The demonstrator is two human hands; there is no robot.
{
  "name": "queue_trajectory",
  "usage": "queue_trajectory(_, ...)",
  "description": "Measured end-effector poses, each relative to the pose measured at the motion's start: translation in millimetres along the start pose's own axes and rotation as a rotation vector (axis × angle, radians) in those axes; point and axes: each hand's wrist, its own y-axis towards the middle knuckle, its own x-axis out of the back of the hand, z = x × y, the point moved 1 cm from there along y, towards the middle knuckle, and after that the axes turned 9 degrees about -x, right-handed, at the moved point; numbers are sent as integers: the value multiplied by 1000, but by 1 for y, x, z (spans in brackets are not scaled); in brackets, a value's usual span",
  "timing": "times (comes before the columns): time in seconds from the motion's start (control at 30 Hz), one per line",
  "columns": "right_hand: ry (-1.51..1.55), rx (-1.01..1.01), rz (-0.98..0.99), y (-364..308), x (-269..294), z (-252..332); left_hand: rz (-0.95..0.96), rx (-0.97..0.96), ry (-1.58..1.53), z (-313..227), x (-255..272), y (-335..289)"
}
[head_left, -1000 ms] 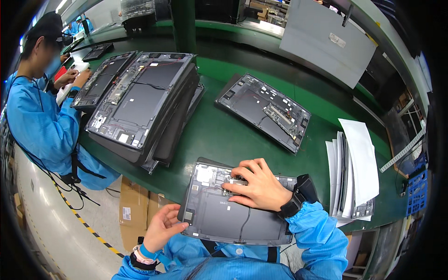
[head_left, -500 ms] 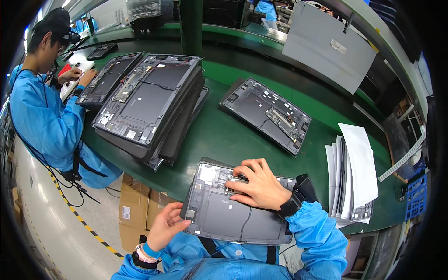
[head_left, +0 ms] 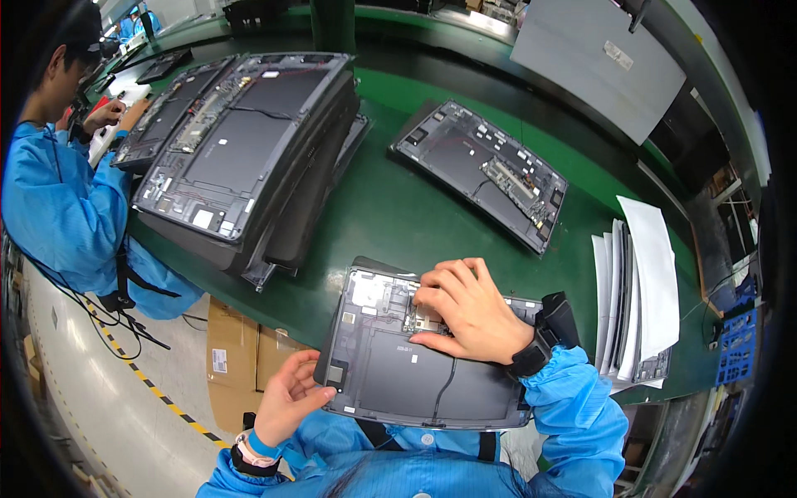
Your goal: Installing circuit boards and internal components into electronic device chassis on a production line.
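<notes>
In front of me an opened dark grey laptop body (head_left: 401, 390) lies at the table's near edge, its insides facing up. A large black battery and a thin black cable show in it. My left hand (head_left: 292, 394) grips its left edge, thumb on top and the other fingers at the side and partly hidden. Over the narrow circuit board (head_left: 424, 319) at the far side of the body arches my right hand (head_left: 473, 314), closed with fingers on the far edge of the board and thumb at the near one. That hand hides the board's right part.
Further left stands a tall stack of similar laptop bodies (head_left: 249, 141). Another opened laptop body (head_left: 473, 170) lies at the back. White sheets (head_left: 650, 282) stand upright on the right, beside a blue basket (head_left: 736, 349). A co-worker in a blue smock (head_left: 62, 199) handles parts at far left.
The whole view has shifted a little, and the stack now sits further left. My right hand has shifted slightly on the circuit board, baring more of it. My left hand keeps its grip.
</notes>
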Motion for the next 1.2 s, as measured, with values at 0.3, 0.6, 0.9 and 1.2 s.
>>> queue_trajectory(0.3,-20,-8,42,4,2,3,77,67,-194,9,12,4)
queue_trajectory(0.6,36,-32,99,8,1,2,103,175,-221,6,21,7)
queue_trajectory(0.9,92,-91,90,7,1,-1,81,230,-186,5,25,8)
queue_trajectory(1.2,79,-40,37,6,-1,-1,60,217,-198,7,25,6)
